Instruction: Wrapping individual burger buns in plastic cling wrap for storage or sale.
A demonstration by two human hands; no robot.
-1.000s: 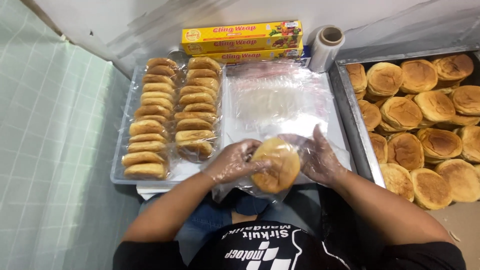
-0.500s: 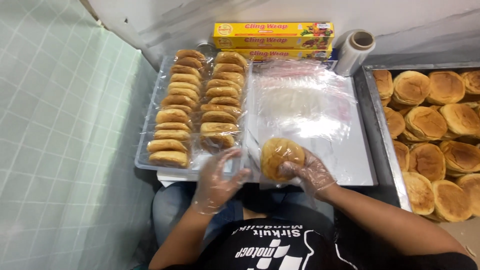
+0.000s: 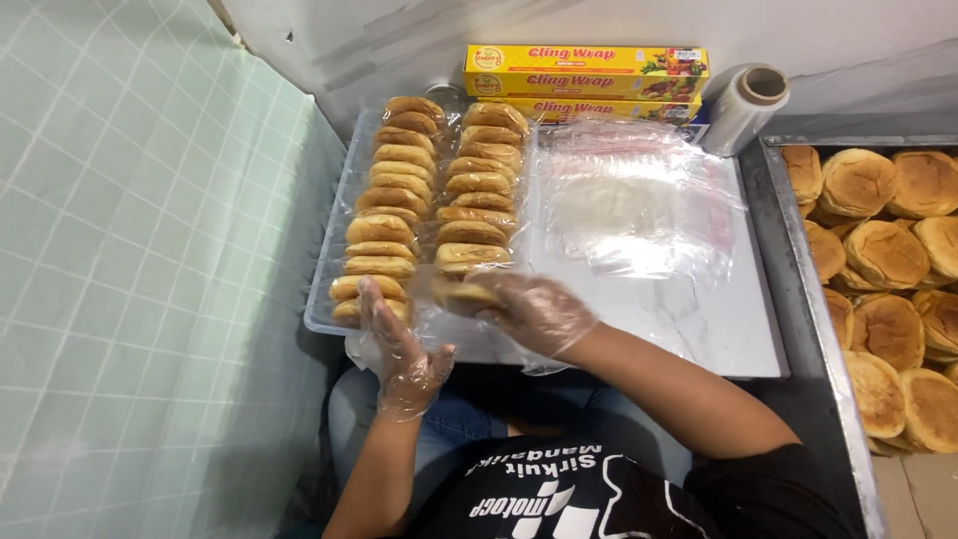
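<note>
Two rows of wrapped buns on worktop. Right hand grips bun at right row's near end; left hand open, steadying left row. Seat it upright, snug.

Head cam is looking steeply down, close, over the tray's near edge (single view only).
</note>
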